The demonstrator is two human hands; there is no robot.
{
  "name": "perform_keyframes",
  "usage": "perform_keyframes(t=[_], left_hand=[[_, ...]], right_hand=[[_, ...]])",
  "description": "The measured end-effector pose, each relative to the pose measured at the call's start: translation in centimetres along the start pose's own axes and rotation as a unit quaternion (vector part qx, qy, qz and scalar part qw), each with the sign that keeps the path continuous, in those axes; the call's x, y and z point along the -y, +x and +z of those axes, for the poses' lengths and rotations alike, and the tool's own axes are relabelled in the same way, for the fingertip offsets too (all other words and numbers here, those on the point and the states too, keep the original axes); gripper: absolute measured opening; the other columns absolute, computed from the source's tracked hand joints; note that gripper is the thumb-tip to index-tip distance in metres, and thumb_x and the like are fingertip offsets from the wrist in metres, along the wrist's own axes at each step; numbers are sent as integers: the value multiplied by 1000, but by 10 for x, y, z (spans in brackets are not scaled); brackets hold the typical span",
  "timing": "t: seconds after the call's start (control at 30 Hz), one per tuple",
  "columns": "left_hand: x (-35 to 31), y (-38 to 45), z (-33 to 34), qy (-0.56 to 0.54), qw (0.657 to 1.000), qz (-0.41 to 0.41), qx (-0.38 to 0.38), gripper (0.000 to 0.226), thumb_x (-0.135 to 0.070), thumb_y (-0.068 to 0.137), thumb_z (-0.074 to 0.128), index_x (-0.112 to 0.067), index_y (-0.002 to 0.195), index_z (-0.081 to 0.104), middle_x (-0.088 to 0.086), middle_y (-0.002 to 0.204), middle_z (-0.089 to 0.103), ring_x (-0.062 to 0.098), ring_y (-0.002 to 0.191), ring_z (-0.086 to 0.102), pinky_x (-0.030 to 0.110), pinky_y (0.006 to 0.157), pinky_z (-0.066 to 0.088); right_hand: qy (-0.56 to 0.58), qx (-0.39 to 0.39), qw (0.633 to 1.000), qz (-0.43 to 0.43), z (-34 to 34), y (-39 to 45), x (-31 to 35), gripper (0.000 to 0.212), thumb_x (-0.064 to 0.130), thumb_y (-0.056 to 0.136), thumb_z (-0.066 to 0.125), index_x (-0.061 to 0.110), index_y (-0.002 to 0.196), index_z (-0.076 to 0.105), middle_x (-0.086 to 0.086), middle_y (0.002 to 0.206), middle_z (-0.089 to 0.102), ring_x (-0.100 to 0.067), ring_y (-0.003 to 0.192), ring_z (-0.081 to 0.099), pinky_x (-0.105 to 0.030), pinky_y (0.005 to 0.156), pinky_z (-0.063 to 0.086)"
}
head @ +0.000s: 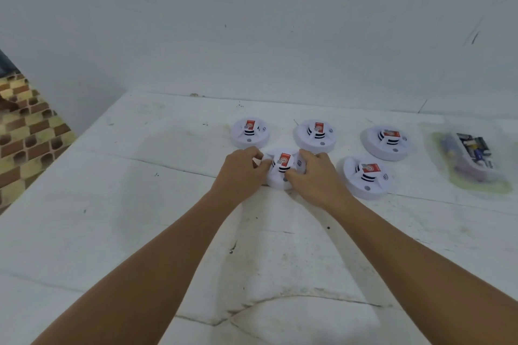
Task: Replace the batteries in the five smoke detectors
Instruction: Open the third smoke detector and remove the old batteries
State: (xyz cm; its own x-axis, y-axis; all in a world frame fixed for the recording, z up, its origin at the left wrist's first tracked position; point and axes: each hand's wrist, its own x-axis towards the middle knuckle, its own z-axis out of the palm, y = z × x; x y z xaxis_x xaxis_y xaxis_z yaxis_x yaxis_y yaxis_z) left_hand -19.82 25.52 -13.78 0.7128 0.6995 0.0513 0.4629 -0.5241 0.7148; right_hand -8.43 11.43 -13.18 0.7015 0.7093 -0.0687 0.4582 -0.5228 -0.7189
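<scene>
The smoke detector (pixel 281 169) is a round white unit with a raised middle, dark slots and a red label on top. It sits on the white table (pixel 140 204), towards the far edge, with four similar detectors (pixel 314 136) near it. The left hand (pixel 242 175) and right hand (pixel 318 176) grip its two sides with curled fingers, both forearms stretched forward.

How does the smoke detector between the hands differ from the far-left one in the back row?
The held detector is gripped by the left hand and right hand; the far-left detector sits untouched. The held one lies nearer the person. Both are white, red-labelled.
</scene>
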Motion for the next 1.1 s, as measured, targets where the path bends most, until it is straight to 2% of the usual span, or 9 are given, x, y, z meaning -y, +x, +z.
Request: perform_keyframes(t=[0.1,0.27,0.4,0.53,0.7,0.8,0.9,1.03,1.1], left_hand=[[-3,8,-10,-5,998,11,-63,22,-34,99,63,-15,110,67,1,85,65,16,80,61,25,68,42],[-9,45,-19,89,988,57,-116,32,-31,96,64,-10,119,64,14,106,58,30,93,53,42,84,51],[-13,71,-20,216,976,11,-3,64,-50,92,66,-23,147,48,16,134,45,37,120,43,45,101,46],[-12,88,-20,231,968,-13,93,76,-58,89,68,-27,153,38,18,139,40,40,129,39,45,104,42],[-9,89,-24,180,981,-15,68,71,-55,92,64,-26,151,39,19,134,38,41,125,38,43,98,41],[-26,81,-32,114,993,-20,33,73,-58,90,60,-30,153,38,16,131,38,38,126,40,43,96,41],[-55,66,-43,16,1000,-16,5,77,-62,79,54,-38,150,41,11,128,39,34,123,47,45,103,47],[-96,39,-43,-115,993,26,1,50,-56,85,55,-42,132,53,4,122,57,16,100,63,30,78,53],[-119,25,-33,-167,985,41,20,36,-47,97,53,-37,132,56,-6,121,63,8,102,63,26,78,50]], right_hand=[[-2,-31,999,16,-2,-1,5,48,32,98,59,16,141,43,-8,123,44,-27,103,54,-35,81,39],[9,-76,997,-9,-6,2,19,50,29,98,58,16,144,41,-10,134,46,-25,104,55,-35,84,41],[-2,-87,996,-15,-8,6,24,47,27,97,58,16,141,44,-10,133,48,-23,101,55,-32,81,39],[-6,-88,996,-19,-11,10,26,49,24,97,60,16,142,43,-8,127,49,-23,100,56,-32,81,40],[4,-101,994,-29,-20,12,23,47,20,96,60,15,141,45,-4,120,52,-20,107,54,-29,86,40],[29,-114,992,-41,-25,13,22,45,21,96,60,18,139,47,-2,117,55,-19,100,60,-25,77,42],[61,-136,987,-63,-33,13,22,37,24,97,61,21,133,52,-1,113,61,-15,92,62,-17,72,40],[150,-140,974,-92,-58,0,20,29,27,99,62,26,128,57,3,110,65,-9,92,64,-23,79,48],[192,-136,966,-109,-74,-8,11,27,28,100,63,28,127,59,5,110,67,-7,94,65,-24,82,51]])
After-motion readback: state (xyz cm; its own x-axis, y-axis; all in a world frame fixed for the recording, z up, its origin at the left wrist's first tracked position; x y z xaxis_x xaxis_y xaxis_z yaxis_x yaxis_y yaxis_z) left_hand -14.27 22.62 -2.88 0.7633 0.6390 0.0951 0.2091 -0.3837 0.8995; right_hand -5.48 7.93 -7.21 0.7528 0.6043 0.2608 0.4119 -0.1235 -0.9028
